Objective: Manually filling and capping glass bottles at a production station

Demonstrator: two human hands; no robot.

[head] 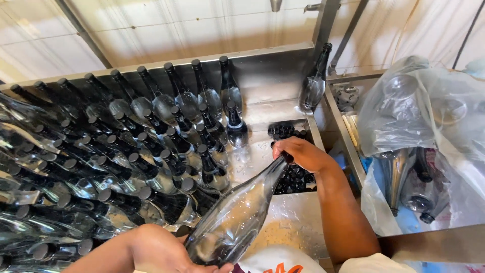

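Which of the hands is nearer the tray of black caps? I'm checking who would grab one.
Right. The right hand grips the bottle neck directly over the tray of black caps; the left hand holds the bottle's base, well away toward the person.

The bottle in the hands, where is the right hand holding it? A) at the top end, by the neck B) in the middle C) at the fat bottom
A: the right hand wraps the neck end of the clear bottle, while the left hand supports its wide base.
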